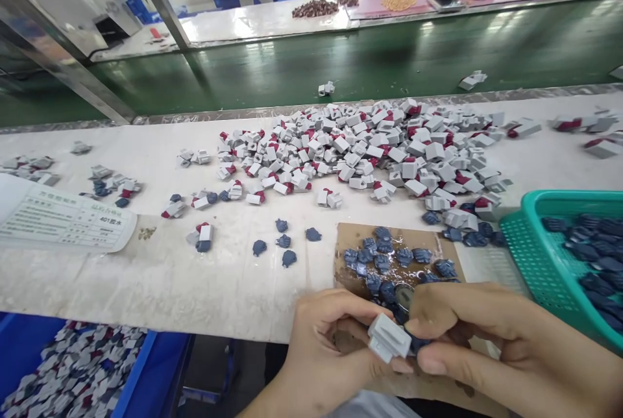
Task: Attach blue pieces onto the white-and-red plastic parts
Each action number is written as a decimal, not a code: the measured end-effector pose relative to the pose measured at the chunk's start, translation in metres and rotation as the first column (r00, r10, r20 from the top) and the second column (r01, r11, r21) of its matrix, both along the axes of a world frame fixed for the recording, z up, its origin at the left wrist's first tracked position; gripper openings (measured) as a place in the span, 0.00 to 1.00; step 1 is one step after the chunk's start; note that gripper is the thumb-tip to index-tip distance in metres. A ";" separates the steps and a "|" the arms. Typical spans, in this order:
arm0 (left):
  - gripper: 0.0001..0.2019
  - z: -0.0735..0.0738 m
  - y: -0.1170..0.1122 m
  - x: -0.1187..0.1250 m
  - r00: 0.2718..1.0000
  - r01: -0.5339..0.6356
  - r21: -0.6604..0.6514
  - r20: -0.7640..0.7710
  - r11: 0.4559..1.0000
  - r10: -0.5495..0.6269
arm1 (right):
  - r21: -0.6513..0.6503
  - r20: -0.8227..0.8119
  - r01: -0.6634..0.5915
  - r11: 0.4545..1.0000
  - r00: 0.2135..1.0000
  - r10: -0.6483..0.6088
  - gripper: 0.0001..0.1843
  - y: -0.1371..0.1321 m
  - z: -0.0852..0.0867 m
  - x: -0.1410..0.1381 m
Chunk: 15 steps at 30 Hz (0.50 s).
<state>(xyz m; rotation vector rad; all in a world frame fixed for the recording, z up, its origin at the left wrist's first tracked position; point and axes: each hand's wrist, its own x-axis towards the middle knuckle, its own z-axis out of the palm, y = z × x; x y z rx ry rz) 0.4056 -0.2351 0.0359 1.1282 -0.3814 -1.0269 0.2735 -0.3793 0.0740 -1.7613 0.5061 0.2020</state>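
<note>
Between the thumb and fingers of my left hand (pixel 335 346) is a light grey plastic piece (pixel 388 338). My right hand (pixel 481 333) pinches a dark blue piece (pixel 417 343) against the grey one's right side; its fingers hide most of the blue part. Just beyond both hands lies a brown cardboard sheet (pixel 348 237), wet and shiny, with several dark blue pieces (pixel 403 256) on it. A round lid-like disc (pixel 403 296) shows partly behind my right fingers. To the left, loose blue pieces (pixel 283 241) lie on the white worktop.
A big heap of grey and maroon pieces (pixel 360 145) covers the table's middle. At right stands a green basket (pixel 530 243) of blue parts; at lower left, a blue bin (pixel 160 359) of assembled pieces. A labelled sheet (pixel 63 220) lies left. Beyond runs a green conveyor (pixel 272 71); people are across it.
</note>
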 end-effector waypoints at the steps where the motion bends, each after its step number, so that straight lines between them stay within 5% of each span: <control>1: 0.17 -0.001 0.000 0.000 1.000 0.010 0.017 -0.010 1.000 -0.010 | 0.070 -0.005 0.006 0.998 1.000 -0.005 0.13 -0.001 -0.002 0.002; 5: 0.13 -0.003 0.002 0.008 0.990 0.133 0.105 -0.068 0.986 -0.126 | 0.236 0.022 0.062 0.970 0.997 -0.069 0.14 0.001 -0.007 0.015; 10: 0.18 0.002 0.002 0.016 0.962 0.243 0.099 0.102 0.965 -0.253 | 0.355 -0.006 0.148 0.923 0.988 -0.156 0.19 0.005 -0.012 0.027; 15: 0.23 0.000 -0.005 0.009 0.967 0.141 0.092 0.202 0.986 -0.157 | 0.300 0.029 0.147 0.943 0.986 -0.163 0.26 0.004 -0.014 0.033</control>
